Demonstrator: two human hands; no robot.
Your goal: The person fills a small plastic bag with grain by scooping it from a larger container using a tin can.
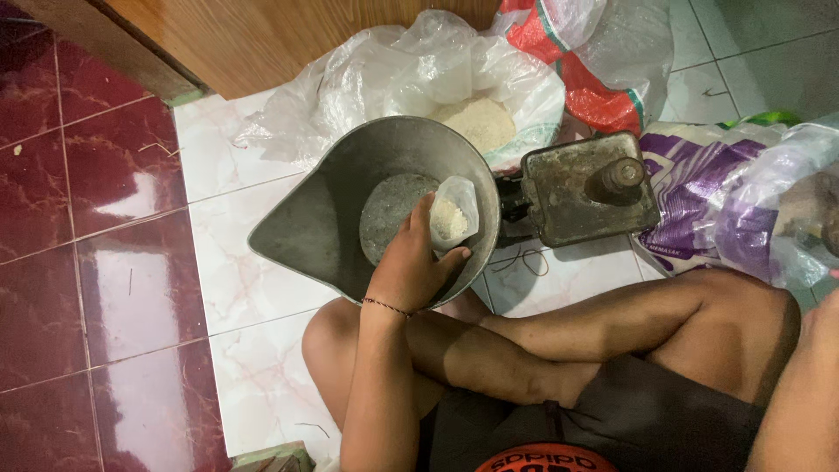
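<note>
1. A person sits cross-legged on a tiled floor (236,280), white marble-look tiles beside dark red ones, with a wooden panel (262,39) at the top of the view.
2. A large clear plastic sack of white rice (476,118) lies open on the floor just behind the scale; a red-and-white sack (594,96) and a purple-and-white sack (699,188) lie to the right.
3. A grey metal scale pan (323,218) with a pouring spout sits on a worn balance scale (585,188) (a small weight (622,175) stands on its platform).
4. The left hand (411,267), a thin thread bracelet at the wrist, reaches into the pan, its grip closed around a small clear plastic bag of rice (453,214) held over the pan's far side.
5. The right hand is barely visible at the frame's right edge, so its grip cannot be told.
</note>
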